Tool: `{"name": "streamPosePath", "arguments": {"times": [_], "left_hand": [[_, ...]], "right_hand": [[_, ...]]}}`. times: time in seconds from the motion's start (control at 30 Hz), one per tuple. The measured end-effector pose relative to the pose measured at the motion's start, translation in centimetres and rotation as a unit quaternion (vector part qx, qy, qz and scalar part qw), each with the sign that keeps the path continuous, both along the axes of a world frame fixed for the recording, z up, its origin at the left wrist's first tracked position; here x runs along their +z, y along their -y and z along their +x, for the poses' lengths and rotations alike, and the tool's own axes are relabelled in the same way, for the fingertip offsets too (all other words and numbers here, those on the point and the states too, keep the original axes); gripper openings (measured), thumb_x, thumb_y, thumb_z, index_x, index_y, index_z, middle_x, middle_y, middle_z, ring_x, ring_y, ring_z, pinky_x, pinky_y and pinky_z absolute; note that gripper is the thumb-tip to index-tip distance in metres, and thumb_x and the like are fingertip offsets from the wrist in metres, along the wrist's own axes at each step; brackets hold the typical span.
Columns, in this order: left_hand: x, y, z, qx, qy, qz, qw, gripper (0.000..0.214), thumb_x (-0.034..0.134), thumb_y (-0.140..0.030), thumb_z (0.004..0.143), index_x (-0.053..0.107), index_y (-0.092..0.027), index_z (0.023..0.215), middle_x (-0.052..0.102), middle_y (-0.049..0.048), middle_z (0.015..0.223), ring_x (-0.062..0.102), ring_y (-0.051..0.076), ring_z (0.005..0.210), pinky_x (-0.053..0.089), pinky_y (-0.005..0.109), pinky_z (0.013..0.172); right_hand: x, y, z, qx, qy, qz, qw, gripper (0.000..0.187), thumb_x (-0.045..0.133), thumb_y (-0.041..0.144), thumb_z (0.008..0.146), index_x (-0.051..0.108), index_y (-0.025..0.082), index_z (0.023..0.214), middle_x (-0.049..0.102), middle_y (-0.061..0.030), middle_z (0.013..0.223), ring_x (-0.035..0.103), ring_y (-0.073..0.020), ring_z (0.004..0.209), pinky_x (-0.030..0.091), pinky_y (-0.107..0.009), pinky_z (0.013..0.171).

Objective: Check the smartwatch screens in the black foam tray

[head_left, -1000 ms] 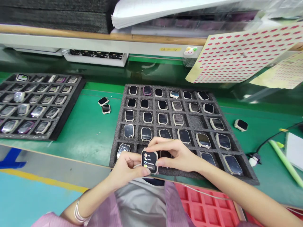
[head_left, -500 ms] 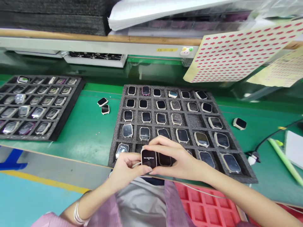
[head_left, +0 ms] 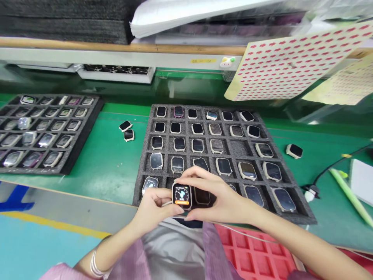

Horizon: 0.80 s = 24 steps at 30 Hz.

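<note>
A smartwatch (head_left: pixel 182 195) without a strap is held up over the front edge of the foam tray (head_left: pixel 142 149). Its screen is lit with a dial and an orange bar. My left hand (head_left: pixel 155 208) grips its left side, together with a white cable (head_left: pixel 167 203) that runs to the watch. From the right, my right hand (head_left: pixel 220 194) curves around it, fingertips at the top edge and thumb near the lower edge. Below my right hand, another dark-screened watch (head_left: pixel 202 196) sits in the tray. Several more watches fill the tray's compartments, one with a lit screen (head_left: pixel 150 184) at front left.
A second foam tray of watches (head_left: pixel 72 151) stands at left. Two loose watches (head_left: pixel 128 135) lie between the trays, and one watch (head_left: pixel 294 151) lies at right near a black cable (head_left: pixel 326 165) and a green stick (head_left: pixel 351 196). A red tray (head_left: pixel 256 252) is below the table edge.
The held watch's screen has gone from black with white text to a lit dial with an orange bar. Both hands keep nearly the same hold; the right thumb has shifted slightly down.
</note>
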<state>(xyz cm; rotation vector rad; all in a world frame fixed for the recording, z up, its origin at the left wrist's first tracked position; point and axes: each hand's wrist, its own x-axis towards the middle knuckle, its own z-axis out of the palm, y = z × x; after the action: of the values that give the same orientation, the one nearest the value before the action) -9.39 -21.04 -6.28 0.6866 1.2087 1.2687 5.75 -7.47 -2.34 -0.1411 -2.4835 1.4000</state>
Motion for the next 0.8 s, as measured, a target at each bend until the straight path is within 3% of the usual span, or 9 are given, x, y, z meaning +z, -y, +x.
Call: {"name": "streamPosePath", "arguments": {"times": [0.1, 0.2, 0.3, 0.37, 0.47, 0.57, 0.67, 0.7, 0.8], "left_hand": [[0.1, 0.1, 0.3, 0.000, -0.022, -0.026, 0.999, 0.029, 0.083, -0.033, 0.059, 0.071, -0.011, 0.074, 0.046, -0.0043, 0.052, 0.030, 0.006, 0.047, 0.024, 0.018, 0.045], [0.4, 1.0, 0.2, -0.022, -0.047, -0.056, 0.997, 0.027, 0.082, -0.030, 0.061, 0.069, -0.011, 0.075, 0.033, -0.0081, 0.048, 0.020, 0.004, 0.046, 0.016, 0.018, 0.043], [0.7, 2.6, -0.4, -0.016, -0.069, -0.087, 0.994, 0.022, 0.077, -0.030, 0.069, 0.069, -0.011, 0.076, 0.048, -0.0029, 0.055, 0.032, 0.006, 0.048, 0.024, 0.018, 0.045], [0.9, 3.5, -0.7, 0.005, -0.078, -0.096, 0.992, 0.021, 0.076, -0.031, 0.070, 0.069, -0.012, 0.079, 0.059, 0.0021, 0.064, 0.045, 0.009, 0.055, 0.032, 0.018, 0.049], [1.3, 4.1, -1.0, 0.040, -0.093, -0.088, 0.991, 0.021, 0.073, -0.032, 0.074, 0.069, -0.014, 0.084, 0.066, 0.0050, 0.073, 0.055, 0.014, 0.065, 0.041, 0.018, 0.054], [1.8, 3.3, -0.7, 0.037, -0.087, -0.076, 0.993, 0.021, 0.070, -0.033, 0.077, 0.068, -0.016, 0.090, 0.068, 0.0046, 0.079, 0.053, 0.010, 0.057, 0.040, 0.015, 0.049], [2.4, 1.6, 0.4, 0.031, -0.069, -0.077, 0.994, 0.028, 0.071, -0.036, 0.076, 0.067, -0.017, 0.097, 0.070, 0.0040, 0.082, 0.038, 0.002, 0.038, 0.030, 0.013, 0.034], [2.6, 0.9, 0.9, 0.038, -0.057, -0.071, 0.995, 0.032, 0.073, -0.037, 0.074, 0.067, -0.017, 0.099, 0.071, 0.0044, 0.084, 0.040, 0.002, 0.038, 0.032, 0.012, 0.034], [2.7, -0.7, 2.5, 0.070, 0.002, -0.052, 0.996, 0.046, 0.081, -0.036, 0.064, 0.066, -0.019, 0.104, 0.073, 0.0049, 0.093, 0.065, 0.012, 0.068, 0.053, 0.015, 0.061]], "right_hand": [[0.8, 0.2, 0.1, -0.036, 0.019, 0.101, 0.994, 0.039, 0.070, 0.027, 0.079, 0.061, 0.017, 0.116, 0.058, -0.0114, 0.108, 0.055, -0.0235, 0.099, 0.046, -0.040, 0.088], [0.9, -0.4, -0.1, -0.046, -0.009, 0.059, 0.997, 0.040, 0.072, 0.022, 0.076, 0.061, 0.018, 0.114, 0.061, -0.0088, 0.104, 0.058, -0.0214, 0.094, 0.048, -0.036, 0.084], [-0.3, -1.0, -0.5, -0.105, -0.041, 0.027, 0.993, 0.037, 0.070, 0.022, 0.078, 0.060, 0.017, 0.114, 0.061, -0.0082, 0.103, 0.059, -0.0200, 0.094, 0.048, -0.035, 0.083], [-1.1, -0.6, -0.7, -0.104, -0.011, 0.086, 0.991, 0.039, 0.071, 0.027, 0.079, 0.060, 0.016, 0.114, 0.061, -0.0096, 0.104, 0.057, -0.0222, 0.096, 0.046, -0.039, 0.084], [-1.3, 0.2, -0.6, -0.022, 0.068, 0.223, 0.972, 0.045, 0.071, 0.032, 0.080, 0.057, 0.015, 0.120, 0.059, -0.0127, 0.112, 0.051, -0.0270, 0.103, 0.042, -0.043, 0.084], [0.2, 0.1, 0.5, -0.013, 0.125, 0.310, 0.942, 0.036, 0.067, 0.029, 0.084, 0.059, 0.014, 0.117, 0.055, -0.0139, 0.117, 0.049, -0.0281, 0.104, 0.039, -0.042, 0.083], [1.8, -0.3, 2.2, -0.030, 0.201, 0.355, 0.913, 0.022, 0.068, 0.030, 0.082, 0.065, 0.012, 0.094, 0.056, -0.0116, 0.100, 0.051, -0.0251, 0.090, 0.040, -0.039, 0.077], [2.0, -0.2, 2.7, -0.029, 0.223, 0.366, 0.903, 0.022, 0.069, 0.032, 0.081, 0.065, 0.011, 0.088, 0.056, -0.0108, 0.095, 0.052, -0.0241, 0.086, 0.041, -0.037, 0.075], [2.0, 0.7, 3.7, -0.041, 0.246, 0.403, 0.881, 0.027, 0.062, 0.038, 0.085, 0.064, 0.011, 0.084, 0.053, -0.0099, 0.092, 0.052, -0.0223, 0.080, 0.042, -0.036, 0.070]]}}
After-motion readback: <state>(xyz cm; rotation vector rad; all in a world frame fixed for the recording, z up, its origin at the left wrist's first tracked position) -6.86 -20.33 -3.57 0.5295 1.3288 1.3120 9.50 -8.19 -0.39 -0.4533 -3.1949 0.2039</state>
